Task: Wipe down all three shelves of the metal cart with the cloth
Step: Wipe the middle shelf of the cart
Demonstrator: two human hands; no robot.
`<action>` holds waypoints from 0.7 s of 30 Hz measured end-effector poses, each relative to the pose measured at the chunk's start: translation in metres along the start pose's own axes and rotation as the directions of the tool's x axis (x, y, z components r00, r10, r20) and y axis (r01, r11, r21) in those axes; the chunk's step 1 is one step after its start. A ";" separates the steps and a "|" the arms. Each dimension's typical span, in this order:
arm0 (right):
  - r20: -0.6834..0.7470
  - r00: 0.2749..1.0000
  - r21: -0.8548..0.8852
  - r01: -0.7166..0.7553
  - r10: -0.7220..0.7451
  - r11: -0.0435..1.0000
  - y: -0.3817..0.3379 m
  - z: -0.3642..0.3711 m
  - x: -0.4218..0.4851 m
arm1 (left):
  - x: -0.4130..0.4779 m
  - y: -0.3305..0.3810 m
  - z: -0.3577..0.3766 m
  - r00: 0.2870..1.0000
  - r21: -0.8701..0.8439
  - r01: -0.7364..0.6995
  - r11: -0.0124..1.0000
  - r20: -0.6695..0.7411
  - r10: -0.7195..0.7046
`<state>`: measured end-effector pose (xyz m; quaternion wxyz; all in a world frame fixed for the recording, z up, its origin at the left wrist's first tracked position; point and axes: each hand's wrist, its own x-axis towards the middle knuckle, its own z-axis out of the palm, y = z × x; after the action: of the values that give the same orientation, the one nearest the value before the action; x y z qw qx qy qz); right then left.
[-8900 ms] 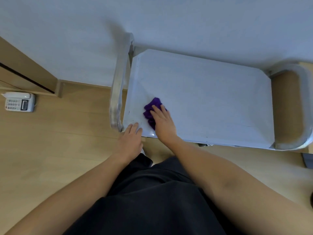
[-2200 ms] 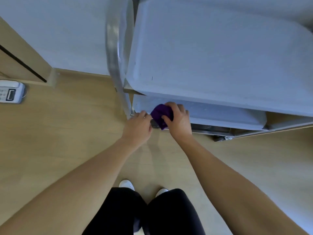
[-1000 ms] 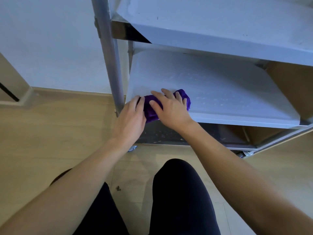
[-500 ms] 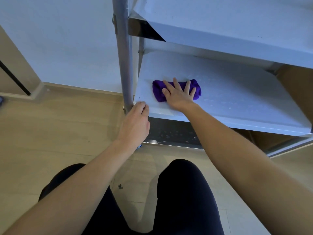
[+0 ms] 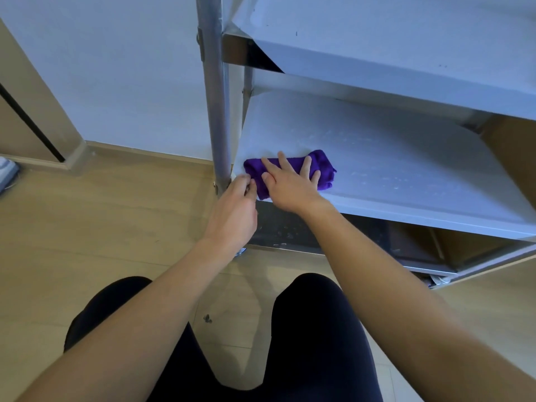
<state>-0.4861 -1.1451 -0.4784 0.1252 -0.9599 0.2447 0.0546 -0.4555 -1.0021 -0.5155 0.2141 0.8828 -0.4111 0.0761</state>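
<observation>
The metal cart's middle shelf [image 5: 391, 158] lies in front of me, with the top shelf [image 5: 391, 44] above it and the dark bottom shelf [image 5: 362, 242] below. A purple cloth [image 5: 323, 166] lies near the middle shelf's front left corner. My right hand [image 5: 290, 184] presses flat on the cloth with fingers spread. My left hand [image 5: 235, 210] grips the shelf's front left corner, beside the cart's upright post [image 5: 216, 97], its fingertips touching the cloth's left end.
A white wall stands behind and left of the cart. Wooden floor [image 5: 101, 227] spreads to the left and under my dark-clothed knees [image 5: 313, 329]. A wooden cabinet edge [image 5: 26, 111] is at the far left, and a white device [image 5: 7, 172] peeks in beside it.
My right hand has slid the cloth from further back toward the shelf's front left corner. My left hand stays at the corner by the post.
</observation>
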 end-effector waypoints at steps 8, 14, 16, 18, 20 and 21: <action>0.039 0.998 0.004 0.054 -0.054 0.999 -0.021 -0.012 0.061 | -0.016 0.006 -0.003 0.997 0.054 0.043 0.998 0.067 -0.046; 0.016 0.984 0.015 0.176 -0.176 0.984 0.004 -0.008 0.025 | -0.016 0.013 -0.004 0.994 0.042 0.087 0.995 0.067 -0.090; 0.018 0.975 0.011 0.221 -0.221 0.975 0.013 -0.009 0.013 | -0.019 0.015 -0.006 0.995 0.034 0.069 0.997 0.065 -0.071; 0.023 0.970 0.018 0.241 -0.241 0.970 0.018 -0.012 0.006 | -0.021 0.017 -0.009 0.995 0.029 0.056 0.998 0.078 -0.058; 0.015 0.974 0.036 0.226 -0.227 0.973 0.016 -0.013 0.004 | -0.022 0.017 -0.011 0.995 0.041 0.043 0.998 0.084 -0.047; 0.006 0.978 0.044 0.209 -0.209 0.977 0.012 -0.012 0.005 | -0.023 0.016 -0.011 0.995 0.054 0.040 0.998 0.084 -0.045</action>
<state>-0.4874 -1.1606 -0.4703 0.1524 -0.9771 0.1428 0.0410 -0.4825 -0.9907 -0.5080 0.1747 0.8992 -0.3988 0.0445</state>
